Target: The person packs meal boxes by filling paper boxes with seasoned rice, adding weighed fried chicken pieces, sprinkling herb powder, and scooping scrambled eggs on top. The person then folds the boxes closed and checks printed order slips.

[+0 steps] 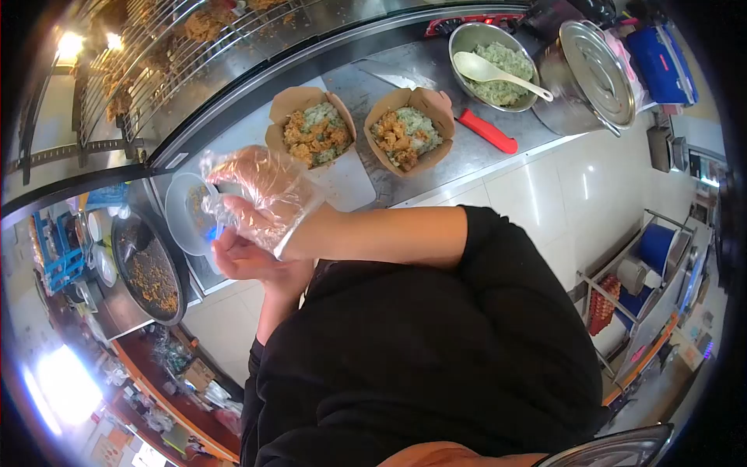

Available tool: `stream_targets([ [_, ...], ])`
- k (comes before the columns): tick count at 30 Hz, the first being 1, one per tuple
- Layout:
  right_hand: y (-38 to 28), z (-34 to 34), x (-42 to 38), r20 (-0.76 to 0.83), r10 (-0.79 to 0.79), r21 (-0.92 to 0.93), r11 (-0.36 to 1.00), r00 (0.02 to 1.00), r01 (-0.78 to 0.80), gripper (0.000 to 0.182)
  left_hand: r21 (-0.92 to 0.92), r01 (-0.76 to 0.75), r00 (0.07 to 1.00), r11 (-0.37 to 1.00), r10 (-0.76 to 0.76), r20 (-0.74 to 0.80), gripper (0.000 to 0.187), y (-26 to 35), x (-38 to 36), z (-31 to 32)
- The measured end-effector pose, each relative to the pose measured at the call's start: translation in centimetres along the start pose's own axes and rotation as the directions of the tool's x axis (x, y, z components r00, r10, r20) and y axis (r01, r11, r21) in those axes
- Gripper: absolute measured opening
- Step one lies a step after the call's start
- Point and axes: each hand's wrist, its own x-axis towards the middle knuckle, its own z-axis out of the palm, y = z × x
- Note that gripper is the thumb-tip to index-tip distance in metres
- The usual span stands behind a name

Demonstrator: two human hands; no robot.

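Note:
My right hand (261, 191) wears a loose clear plastic glove. Its thumb and fingers are apart, and I see nothing between them. Just below it is my bare left hand (249, 261), palm turned up, fingers loosely bent and apart, partly hidden by the glove and right wrist. By the left fingertips shows a small blue thing (215, 232), too small to name. A translucent white bowl (177, 222) with some crumbs inside stands beside both hands. Past the gloved hand, a brown paper box (278, 140) holds green-tinted rice topped with chopped fried pieces; a second box (445, 117) looks alike.
A red-handled knife (489, 132) lies right of the boxes. Behind it a metal bowl (459, 47) of rice holds a pale spoon (498, 71), beside a lidded pot (560, 93). At left is a dark pan (128, 233) with crumbs. Above, a wire rack (167, 47) carries fried pieces.

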Motion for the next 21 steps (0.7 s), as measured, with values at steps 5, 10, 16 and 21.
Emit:
stream_targets([
  [5, 0.5, 0.3, -3.2, -0.015, -0.129, 0.147, 0.981, 0.992, 0.13, 0.033, 0.159, 0.007, 0.972, 0.987, 0.031, -0.232, 0.092, -1.0, 2.8, 0.0],
  [10, 1.5, -1.6, -3.4, 0.196, -0.199, 0.082, 0.979, 0.96, 0.186, 0.046, 0.187, 0.065, 0.989, 0.98, -0.039, -0.14, 0.092, -0.1, 3.5, -0.6],
  [16, -0.5, -4.4, -0.1, 0.065, -0.205, -0.034, 0.978, 0.977, 0.208, 0.053, 0.201, -0.096, 0.99, 0.975, 0.115, -0.085, 0.076, 0.3, 0.9, 0.9],
  [21, -4.9, -3.7, 4.2, 0.079, -0.514, -0.17, 0.838, 0.854, 0.519, 0.068, 0.579, -0.306, 0.942, 0.756, 0.151, 0.3, 0.076, 3.5, 1.6, -1.3],
])
